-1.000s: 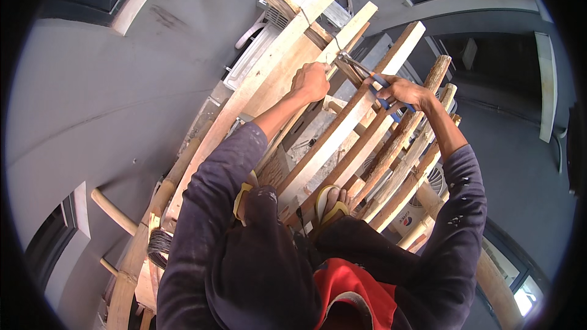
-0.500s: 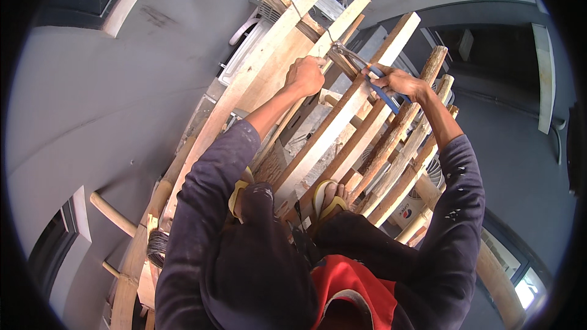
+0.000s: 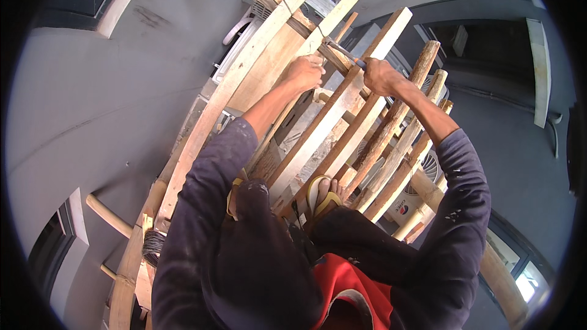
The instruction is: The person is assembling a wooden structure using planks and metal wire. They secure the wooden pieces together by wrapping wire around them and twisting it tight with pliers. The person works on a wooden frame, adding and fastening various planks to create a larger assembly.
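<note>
Right hand (image 3: 380, 78): we see its fingers closed around the handles of the pincers, thumb side toward the far left
Left hand (image 3: 306, 73): its fingers are bent in, just left and near of the tool's tip; we cannot tell whether they pinch a wire end or hold nothing
Pincers (image 3: 343, 50): they reach from the right hand toward the far left, their tip at the wire loop
Wire loop (image 3: 321, 33): it lies around the second plank (image 3: 337, 17), where that crosses the rough crosspiece (image 3: 299, 23); we judge this tie to be the one in work, placed but perhaps not finished, and its tightness is too small to read
Left plank (image 3: 238, 73): a dark wire (image 3: 285, 4) goes round it at the same crosspiece, so we count that crossing as already tied
Thick beam (image 3: 390, 32): to the right of the second plank; we make out no wire on it, nor on the rough poles (image 3: 426, 61) farther right, but the right hand hides some of the crossings, so what is left there stays uncertain
Wire coil (image 3: 153, 247): it hangs at the near left, well apart from both hands
Sandal (image 3: 331, 200): on a foot among the timbers, near side
Surroundings: a grey wall (image 3: 110, 85) on the left, a white unit (image 3: 408, 198) below the poles on the right
</note>
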### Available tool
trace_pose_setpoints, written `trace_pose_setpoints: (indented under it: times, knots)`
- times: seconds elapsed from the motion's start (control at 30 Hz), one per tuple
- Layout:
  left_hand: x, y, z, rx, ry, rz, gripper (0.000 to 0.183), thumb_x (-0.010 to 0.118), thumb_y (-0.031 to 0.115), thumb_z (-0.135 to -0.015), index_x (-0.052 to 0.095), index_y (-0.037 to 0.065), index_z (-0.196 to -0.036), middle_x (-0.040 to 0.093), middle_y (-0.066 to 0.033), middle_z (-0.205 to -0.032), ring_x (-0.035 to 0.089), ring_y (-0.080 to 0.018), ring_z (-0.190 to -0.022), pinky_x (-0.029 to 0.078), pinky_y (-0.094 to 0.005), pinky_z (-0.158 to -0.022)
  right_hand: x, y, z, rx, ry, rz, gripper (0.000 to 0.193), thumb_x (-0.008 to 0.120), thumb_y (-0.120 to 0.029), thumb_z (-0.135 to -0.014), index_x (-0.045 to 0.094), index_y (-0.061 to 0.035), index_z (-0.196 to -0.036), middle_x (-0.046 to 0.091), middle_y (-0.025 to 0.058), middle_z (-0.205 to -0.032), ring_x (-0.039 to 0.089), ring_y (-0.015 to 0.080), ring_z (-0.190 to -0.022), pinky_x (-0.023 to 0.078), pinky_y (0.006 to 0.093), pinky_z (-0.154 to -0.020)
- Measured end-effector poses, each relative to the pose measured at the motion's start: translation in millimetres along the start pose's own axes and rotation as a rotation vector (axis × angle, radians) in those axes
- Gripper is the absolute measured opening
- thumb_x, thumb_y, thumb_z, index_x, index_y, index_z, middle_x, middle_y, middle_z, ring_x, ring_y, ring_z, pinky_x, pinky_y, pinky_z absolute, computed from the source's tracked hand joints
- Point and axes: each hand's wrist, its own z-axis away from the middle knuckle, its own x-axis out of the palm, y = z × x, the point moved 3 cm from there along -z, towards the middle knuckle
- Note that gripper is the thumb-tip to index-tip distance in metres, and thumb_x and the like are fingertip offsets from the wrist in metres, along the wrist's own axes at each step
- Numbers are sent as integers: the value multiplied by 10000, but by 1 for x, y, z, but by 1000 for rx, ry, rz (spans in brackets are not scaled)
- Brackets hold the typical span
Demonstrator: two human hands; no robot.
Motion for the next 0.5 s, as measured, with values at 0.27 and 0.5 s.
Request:
trace_pose_setpoints:
  times: [0.27, 0.5]
  knots:
    - [61, 12, -25, -185, -207, 999, 827, 546, 684, -768, 426, -28, -1170, 457, -195, -1099, 518, -265, -1027, 484, -413, -864, -17, -40, 27, 85, 319, 664, 296, 286, -146, -953, 451, 49, -1103, 586, 226, -910, 616, 320, -822, 490, 415, -714]
    - [98, 34, -72, -185, 16, 1421, 443, 716, 457, -767, 473, 112, -904, 534, -41, -756, 559, -191, -665, 500, -317, -632, 10, -40, 40, 14, 541, 671, 454, 422, -122, -889, 311, 31, -1301, 550, 208, -922, 562, 316, -866, 441, 418, -784]
